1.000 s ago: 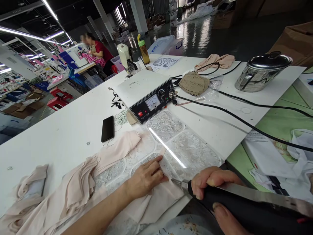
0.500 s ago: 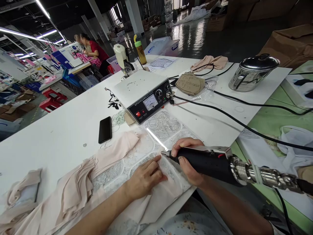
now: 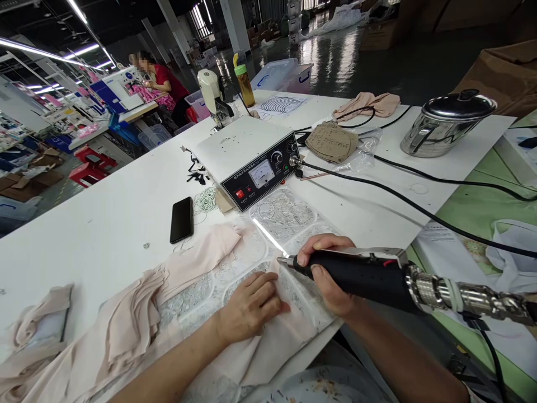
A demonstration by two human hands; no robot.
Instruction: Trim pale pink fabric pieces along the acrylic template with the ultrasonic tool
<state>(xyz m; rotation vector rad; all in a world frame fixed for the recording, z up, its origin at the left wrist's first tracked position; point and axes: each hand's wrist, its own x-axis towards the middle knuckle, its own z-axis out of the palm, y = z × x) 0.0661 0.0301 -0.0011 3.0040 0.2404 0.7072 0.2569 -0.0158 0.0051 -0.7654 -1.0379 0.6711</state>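
Observation:
My right hand is wrapped round the black body of an ultrasonic welding gun, whose metal tip points left. The tip is at the edge of a thin pale pink fabric piece over a clear patterned template. Close to that tip, my left hand presses on the fabric, its fingers curled and together and the thumb partly tucked beneath. More pink fabric pieces lie in a layered pile left of my left hand.
Beyond the template stands a control box, its black cable running right. A phone, green cord, tan fabric stack, steel pot and bottle are on the table. A person sits at a sewing machine behind.
My left fingers have curled in slightly and drawn back from the tip. The welding gun stays in my right hand with its tip at the fabric edge. The view has shifted a little.

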